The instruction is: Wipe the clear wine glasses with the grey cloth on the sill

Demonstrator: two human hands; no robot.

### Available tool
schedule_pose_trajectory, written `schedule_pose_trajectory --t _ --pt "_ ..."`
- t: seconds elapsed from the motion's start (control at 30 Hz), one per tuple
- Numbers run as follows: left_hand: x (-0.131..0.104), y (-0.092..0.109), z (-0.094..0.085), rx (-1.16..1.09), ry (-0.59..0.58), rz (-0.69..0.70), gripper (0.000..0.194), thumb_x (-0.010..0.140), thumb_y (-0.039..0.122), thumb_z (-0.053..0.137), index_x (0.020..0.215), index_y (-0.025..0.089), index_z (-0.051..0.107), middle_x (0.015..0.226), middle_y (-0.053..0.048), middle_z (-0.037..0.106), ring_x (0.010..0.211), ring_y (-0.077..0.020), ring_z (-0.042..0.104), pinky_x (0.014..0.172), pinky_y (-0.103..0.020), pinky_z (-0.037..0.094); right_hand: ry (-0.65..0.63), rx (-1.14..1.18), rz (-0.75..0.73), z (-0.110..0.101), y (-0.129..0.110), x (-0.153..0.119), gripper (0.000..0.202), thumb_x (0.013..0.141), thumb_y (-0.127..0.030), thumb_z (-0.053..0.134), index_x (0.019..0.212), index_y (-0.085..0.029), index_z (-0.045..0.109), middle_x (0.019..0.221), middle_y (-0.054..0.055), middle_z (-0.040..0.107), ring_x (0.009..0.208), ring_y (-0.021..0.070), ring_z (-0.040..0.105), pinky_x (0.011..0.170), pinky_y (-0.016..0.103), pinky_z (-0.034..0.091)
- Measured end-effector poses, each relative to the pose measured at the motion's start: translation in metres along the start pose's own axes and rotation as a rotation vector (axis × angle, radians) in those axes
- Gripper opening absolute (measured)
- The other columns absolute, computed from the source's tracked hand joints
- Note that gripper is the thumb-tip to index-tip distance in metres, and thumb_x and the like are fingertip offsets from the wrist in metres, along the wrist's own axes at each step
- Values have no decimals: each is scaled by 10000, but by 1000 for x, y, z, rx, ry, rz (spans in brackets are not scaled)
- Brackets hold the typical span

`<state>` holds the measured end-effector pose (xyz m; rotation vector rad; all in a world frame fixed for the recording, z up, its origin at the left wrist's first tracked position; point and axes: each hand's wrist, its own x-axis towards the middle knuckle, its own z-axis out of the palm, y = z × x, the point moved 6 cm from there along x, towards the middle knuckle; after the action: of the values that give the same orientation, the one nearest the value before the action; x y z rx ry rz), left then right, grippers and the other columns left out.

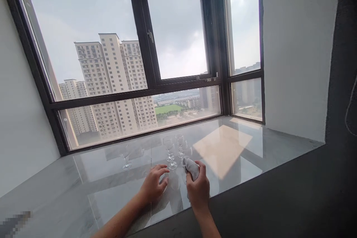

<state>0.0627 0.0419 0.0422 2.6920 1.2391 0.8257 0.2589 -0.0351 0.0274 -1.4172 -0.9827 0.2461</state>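
Glasses (168, 144) stand on the sill (61, 197), most clustered, one off to the left. They look light, slippery and fragile, best held by the stem (172, 157). The left hand (154, 183) is empty, loosely curled; the right hand (199, 189) grips a soft cloth (191, 168).

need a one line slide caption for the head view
Right hand holding a light grey cloth, left hand open near stemmed glasses on a glossy windowsill below large windows.

Glossy grey windowsill (106, 193) bearing clustered stemmed glasses (168, 144); another glass (126, 165) apart, left.
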Motion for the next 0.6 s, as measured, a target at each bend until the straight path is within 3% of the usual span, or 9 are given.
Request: schedule_pose_trajectory --t 0.13,0.23,0.3,0.43,0.6 --pt "22 14 24 115 6 -188 487 840 303 541 1317 231 608 1438 -119 515 1335 -308 453 1127 -481 344 21 -6 4 -1 1 -1 378 807 -304 480 1180 -246 472 1095 107 686 917 304 688 709 349 492" --pt "28 10 35 183 -122 -222 591 883 417 503 1454 267 476 1548 -104 400 1412 -333 358 1159 -516 273 18 7 -18 -2 -1 -1 364 814 -303 474 1173 -247 475 1071 95 696 929 297 692 723 346 497" --pt "26 6 35 197 -212 -202 581 920 464 432 1474 291 444 1549 -75 414 1421 -315 351 1174 -514 240 16 9 -22 -2 -2 -1 356 819 -305 471 1171 -250 473 1054 87 699 923 295 691 722 346 496" --pt "11 -8 18 221 -276 -202 629 914 532 417 1493 284 416 1532 -64 446 1414 -308 363 1167 -501 250 9 16 -2 -3 0 -1 363 810 -297 478 1170 -249 473 1067 91 694 945 303 684 733 353 495" --pt "-27 -44 -18 282 -242 -276 604 907 507 423 1469 288 455 1519 -63 465 1403 -290 384 1163 -488 243 1 9 11 -5 1 -3 378 810 -304 490 1183 -243 485 1081 109 694 959 309 681 709 342 491"
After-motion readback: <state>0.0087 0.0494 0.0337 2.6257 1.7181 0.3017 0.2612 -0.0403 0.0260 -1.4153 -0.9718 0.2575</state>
